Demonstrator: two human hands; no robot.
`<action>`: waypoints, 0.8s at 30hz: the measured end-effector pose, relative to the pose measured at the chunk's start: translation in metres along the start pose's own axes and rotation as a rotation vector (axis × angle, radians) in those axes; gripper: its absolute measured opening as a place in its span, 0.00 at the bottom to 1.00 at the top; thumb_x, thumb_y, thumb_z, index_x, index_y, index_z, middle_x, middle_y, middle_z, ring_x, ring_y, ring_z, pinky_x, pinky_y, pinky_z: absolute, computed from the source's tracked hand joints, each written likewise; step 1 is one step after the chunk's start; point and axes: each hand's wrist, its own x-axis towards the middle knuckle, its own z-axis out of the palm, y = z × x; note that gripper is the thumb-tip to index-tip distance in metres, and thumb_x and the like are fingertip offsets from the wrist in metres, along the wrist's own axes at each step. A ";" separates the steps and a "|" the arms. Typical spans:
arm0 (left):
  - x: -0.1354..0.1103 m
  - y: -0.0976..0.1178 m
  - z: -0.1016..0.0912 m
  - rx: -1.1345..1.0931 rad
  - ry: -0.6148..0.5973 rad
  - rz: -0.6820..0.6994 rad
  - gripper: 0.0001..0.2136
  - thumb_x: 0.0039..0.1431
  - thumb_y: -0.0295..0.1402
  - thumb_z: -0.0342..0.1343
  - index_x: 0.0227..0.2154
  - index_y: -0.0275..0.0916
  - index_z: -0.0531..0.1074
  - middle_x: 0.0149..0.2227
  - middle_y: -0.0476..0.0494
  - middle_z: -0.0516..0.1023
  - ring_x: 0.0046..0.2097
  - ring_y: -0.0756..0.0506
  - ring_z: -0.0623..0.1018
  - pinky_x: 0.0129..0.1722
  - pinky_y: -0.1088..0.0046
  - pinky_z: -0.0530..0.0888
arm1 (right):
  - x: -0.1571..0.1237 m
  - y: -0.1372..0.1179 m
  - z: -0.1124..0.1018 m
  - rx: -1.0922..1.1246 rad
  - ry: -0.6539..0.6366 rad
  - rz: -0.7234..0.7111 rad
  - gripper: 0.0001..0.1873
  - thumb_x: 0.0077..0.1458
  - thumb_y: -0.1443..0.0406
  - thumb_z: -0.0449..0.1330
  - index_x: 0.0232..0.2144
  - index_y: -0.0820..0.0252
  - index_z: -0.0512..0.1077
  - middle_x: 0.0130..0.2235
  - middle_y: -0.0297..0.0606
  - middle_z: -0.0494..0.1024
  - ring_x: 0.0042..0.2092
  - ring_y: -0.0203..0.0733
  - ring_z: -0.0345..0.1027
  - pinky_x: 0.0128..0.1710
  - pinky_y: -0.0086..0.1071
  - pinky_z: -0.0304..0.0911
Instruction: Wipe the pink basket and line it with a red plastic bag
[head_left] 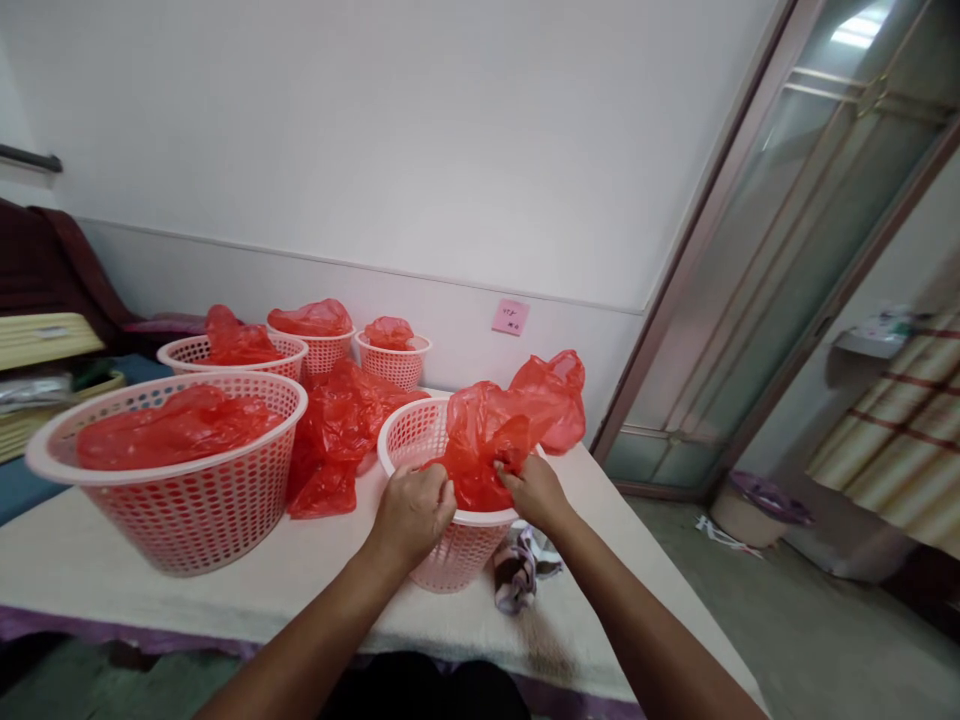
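Your left hand (412,513) and your right hand (534,490) both have the fingers pinched closed on the red plastic bag (501,430), at the near rim of the small pink basket (411,436). The bag sits in this basket and bulges up over its far side. The basket stands on the white table (90,560), a crumpled cloth (517,572) just beside it. A large basket (180,500) with a red bag stands well to the left.

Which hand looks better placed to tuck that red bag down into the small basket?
Probably the left hand: it grips the red bag right at the small basket's near rim, over its opening. The right hand pinches the bag at the outer edge.
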 end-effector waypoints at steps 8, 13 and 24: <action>0.001 -0.002 0.006 -0.099 -0.053 -0.059 0.10 0.60 0.27 0.43 0.25 0.40 0.65 0.26 0.43 0.74 0.32 0.42 0.73 0.41 0.61 0.66 | 0.008 0.001 0.001 0.000 -0.075 -0.007 0.12 0.56 0.60 0.54 0.32 0.58 0.77 0.33 0.41 0.80 0.34 0.43 0.70 0.33 0.31 0.57; 0.010 -0.009 -0.008 -0.274 -0.164 -0.120 0.08 0.58 0.32 0.48 0.24 0.41 0.65 0.22 0.49 0.70 0.27 0.46 0.70 0.33 0.68 0.65 | 0.009 0.001 -0.001 0.062 -0.116 -0.061 0.13 0.57 0.60 0.54 0.37 0.58 0.77 0.35 0.37 0.81 0.35 0.43 0.72 0.34 0.32 0.61; 0.099 -0.031 0.008 -0.615 -0.108 -0.524 0.17 0.47 0.43 0.64 0.33 0.35 0.70 0.33 0.47 0.75 0.34 0.47 0.74 0.32 0.73 0.68 | 0.006 -0.004 -0.006 -0.092 -0.213 -0.109 0.11 0.54 0.64 0.55 0.31 0.58 0.78 0.38 0.42 0.81 0.40 0.46 0.72 0.38 0.33 0.59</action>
